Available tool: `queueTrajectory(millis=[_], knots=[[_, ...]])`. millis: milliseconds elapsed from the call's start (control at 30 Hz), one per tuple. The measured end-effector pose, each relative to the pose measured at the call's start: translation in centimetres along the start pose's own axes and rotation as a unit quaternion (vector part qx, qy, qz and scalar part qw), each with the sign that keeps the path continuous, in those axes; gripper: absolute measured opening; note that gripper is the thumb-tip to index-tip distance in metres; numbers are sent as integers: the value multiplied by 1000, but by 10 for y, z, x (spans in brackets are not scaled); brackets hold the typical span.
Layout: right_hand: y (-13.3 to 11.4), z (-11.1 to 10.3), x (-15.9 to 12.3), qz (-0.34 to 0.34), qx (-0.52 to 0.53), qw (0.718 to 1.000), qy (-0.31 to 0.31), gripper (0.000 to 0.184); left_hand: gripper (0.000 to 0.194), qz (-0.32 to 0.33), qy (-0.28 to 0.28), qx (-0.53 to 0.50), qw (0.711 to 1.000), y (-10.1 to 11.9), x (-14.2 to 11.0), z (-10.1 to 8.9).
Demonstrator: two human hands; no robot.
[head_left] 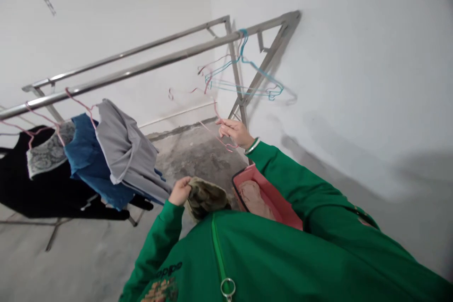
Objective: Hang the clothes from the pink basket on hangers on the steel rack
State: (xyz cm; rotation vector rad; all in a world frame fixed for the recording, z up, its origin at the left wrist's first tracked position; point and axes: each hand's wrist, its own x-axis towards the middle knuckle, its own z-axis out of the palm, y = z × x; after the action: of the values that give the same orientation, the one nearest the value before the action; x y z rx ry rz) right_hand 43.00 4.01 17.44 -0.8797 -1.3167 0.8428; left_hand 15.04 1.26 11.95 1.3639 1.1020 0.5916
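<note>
While in red tub (283, 205), beige cloth (252, 200)

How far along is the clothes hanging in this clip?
Done: a grey hooded top, a blue garment and a black lace-trimmed garment hang on pink wire hangers from a round steel rail. In hand: the right hand holds another pink wire hanger, the left hand a crumpled olive cloth. Left: a beige cloth in a red plastic tub, and empty blue wire hangers on the rail.
</note>
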Motion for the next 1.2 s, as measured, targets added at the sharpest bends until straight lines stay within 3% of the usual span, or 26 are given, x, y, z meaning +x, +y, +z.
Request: queueTrajectory(millis=[67,167,300,400,500,567,667,733,800,933,1067,1133,1200], knots=[[3,14,-35,-9,6,1000,13,43,7,-4,24,-16,1000,8,0,-9],[12,36,-72,57,26,998,17,57,11,-13,47,-28,998,21,1,-19],[32,68,-99,115,-50,992,14,52,14,78,10,41,996,39,1,-18],[47,85,-113,122,-133,984,-2,56,18,94,-26,83,992,51,-4,-11],[57,88,-121,139,-189,972,-11,34,31,126,-54,171,976,57,-9,-7],[57,81,-121,149,-213,966,9,16,42,196,-4,252,948,57,-10,-7],[46,67,-119,132,-214,967,46,8,54,274,147,363,878,49,-8,-10],[34,60,-116,108,-206,972,42,7,54,261,208,408,850,38,-3,-12],[24,57,-114,92,-204,974,37,5,46,237,216,424,847,26,5,-16],[16,55,-111,89,-187,977,44,3,21,212,124,381,891,6,21,-24],[15,49,-110,92,-199,974,50,3,12,75,2,263,962,-1,25,-21],[15,43,-110,82,-201,974,59,3,7,41,-58,226,971,1,21,-15],[16,37,-111,69,-199,976,62,3,7,67,-98,243,963,6,18,-9]])
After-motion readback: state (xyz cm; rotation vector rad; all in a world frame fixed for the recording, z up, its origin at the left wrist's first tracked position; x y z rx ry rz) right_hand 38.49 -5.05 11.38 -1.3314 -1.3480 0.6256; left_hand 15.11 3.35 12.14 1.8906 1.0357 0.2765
